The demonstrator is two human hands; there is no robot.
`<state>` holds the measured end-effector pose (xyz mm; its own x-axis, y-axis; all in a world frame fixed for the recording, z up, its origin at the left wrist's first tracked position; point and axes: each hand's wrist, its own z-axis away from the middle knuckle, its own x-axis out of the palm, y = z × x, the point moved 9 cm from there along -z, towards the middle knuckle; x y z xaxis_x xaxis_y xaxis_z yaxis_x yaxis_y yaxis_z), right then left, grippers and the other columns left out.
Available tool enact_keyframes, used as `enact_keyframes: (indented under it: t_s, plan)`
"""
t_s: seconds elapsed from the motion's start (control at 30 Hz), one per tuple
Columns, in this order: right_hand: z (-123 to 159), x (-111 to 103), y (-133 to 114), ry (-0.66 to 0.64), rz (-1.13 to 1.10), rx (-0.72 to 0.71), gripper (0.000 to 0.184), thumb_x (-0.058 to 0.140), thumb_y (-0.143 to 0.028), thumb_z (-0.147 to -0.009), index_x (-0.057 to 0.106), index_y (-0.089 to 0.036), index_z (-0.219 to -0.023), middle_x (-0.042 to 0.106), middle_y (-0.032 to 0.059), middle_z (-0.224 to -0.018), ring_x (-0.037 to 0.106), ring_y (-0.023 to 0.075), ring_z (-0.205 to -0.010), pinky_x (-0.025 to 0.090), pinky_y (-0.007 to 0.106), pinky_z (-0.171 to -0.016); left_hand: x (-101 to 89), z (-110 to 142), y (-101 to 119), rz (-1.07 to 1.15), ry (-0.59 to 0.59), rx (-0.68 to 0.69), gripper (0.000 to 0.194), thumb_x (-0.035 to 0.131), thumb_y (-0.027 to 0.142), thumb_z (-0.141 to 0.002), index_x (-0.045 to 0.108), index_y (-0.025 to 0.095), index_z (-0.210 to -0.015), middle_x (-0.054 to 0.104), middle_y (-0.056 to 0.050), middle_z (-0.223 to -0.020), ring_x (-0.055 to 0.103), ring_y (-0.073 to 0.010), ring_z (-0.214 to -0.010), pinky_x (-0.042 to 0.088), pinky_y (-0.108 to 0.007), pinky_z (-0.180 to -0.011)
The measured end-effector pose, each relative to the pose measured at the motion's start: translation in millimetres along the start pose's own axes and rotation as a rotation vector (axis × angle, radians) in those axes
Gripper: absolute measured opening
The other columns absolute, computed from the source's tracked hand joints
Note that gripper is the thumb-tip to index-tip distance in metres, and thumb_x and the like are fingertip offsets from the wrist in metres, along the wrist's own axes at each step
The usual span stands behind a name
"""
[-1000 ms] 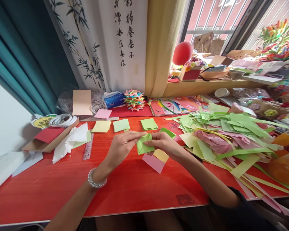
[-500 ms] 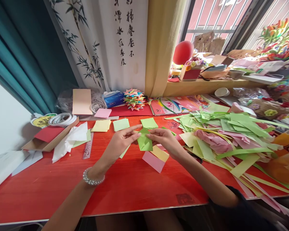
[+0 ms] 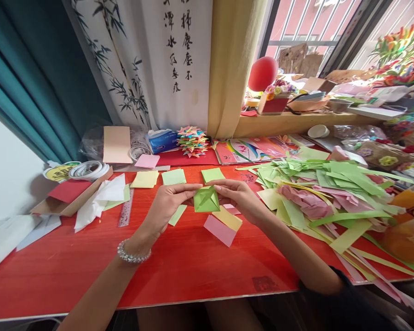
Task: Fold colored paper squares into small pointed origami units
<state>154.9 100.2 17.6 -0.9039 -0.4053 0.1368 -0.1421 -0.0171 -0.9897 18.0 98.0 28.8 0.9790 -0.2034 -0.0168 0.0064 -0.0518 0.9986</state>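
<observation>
A creased green square of paper (image 3: 206, 200) is held up above the red table between both hands. My left hand (image 3: 169, 202) pinches its left edge with thumb and fingers. At the right edge, my right hand (image 3: 239, 195) grips the same paper, its thumb along the top corner. Beneath and in front of it lie a pink paper piece (image 3: 220, 231) and a yellow paper piece (image 3: 228, 218). Another light green piece (image 3: 177, 215) sits under my left hand. Just beyond are a green paper stack (image 3: 213, 174), a pale green stack (image 3: 174, 176) and a yellow stack (image 3: 144, 179).
Cut paper strips (image 3: 331, 184) form a large heap on the right. To the left lie a clear ruler (image 3: 125, 209) and a cardboard tray (image 3: 60, 207) with a red paper. A multicoloured folded-paper piece (image 3: 192, 141) stands at the back beside a blue tissue pack (image 3: 163, 140).
The green paper has turned from a tilted position to a level square showing triangular creases. My fingers have shifted along its edges, and both hands still hold it.
</observation>
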Motion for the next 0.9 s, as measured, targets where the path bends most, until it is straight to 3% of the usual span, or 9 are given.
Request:
enact_keyframes:
  t_s: [0.17, 0.5, 0.73, 0.9]
  plan:
    - [0, -3, -2, 0.03, 0.007, -0.04, 0.029, 0.059, -0.026, -0.076, 0.063, -0.02, -0.104, 0.066, 0.0025, -0.075, 0.062, 0.0137, -0.067, 0.05, 0.028, -0.067, 0.4, 1, 1, -0.011, -0.002, 0.008, 0.02, 0.061, 0.021, -0.073, 0.07, 0.017, -0.089, 0.071, -0.004, -0.085, 0.063, -0.016, -0.076, 0.053, -0.023, -0.066]
    - [2, -4, -5, 0.066, 0.006, -0.096, 0.018, 0.053, -0.019, -0.078, 0.07, -0.019, -0.085, 0.067, 0.0026, -0.075, 0.063, 0.0148, -0.069, 0.051, 0.027, -0.065, 6.1, 5, 9, -0.084, -0.052, 0.034, 0.019, 0.056, 0.018, -0.075, 0.07, 0.017, -0.088, 0.069, -0.003, -0.083, 0.061, -0.0153, -0.077, 0.051, -0.023, -0.069]
    - [3, -5, -10, 0.109, 0.105, -0.137, 0.018, 0.054, -0.021, -0.076, 0.07, -0.018, -0.083, 0.068, 0.0029, -0.079, 0.061, 0.0146, -0.072, 0.05, 0.028, -0.068, 9.2, 5, 12, -0.123, -0.05, 0.052, 0.03, 0.056, 0.034, -0.077, 0.063, 0.019, -0.102, 0.064, -0.002, -0.078, 0.059, -0.0136, -0.07, 0.05, -0.025, -0.066]
    - [5, -5, -16, 0.151, 0.272, -0.178, 0.018, 0.053, -0.018, -0.075, 0.071, -0.02, -0.079, 0.067, 0.0012, -0.074, 0.058, 0.0127, -0.066, 0.046, 0.024, -0.06, 10.1, 1, 1, -0.235, -0.095, -0.014, 0.028, 0.056, 0.038, -0.076, 0.068, 0.014, -0.084, 0.062, -0.003, -0.068, 0.052, -0.0112, -0.057, 0.044, -0.023, -0.056]
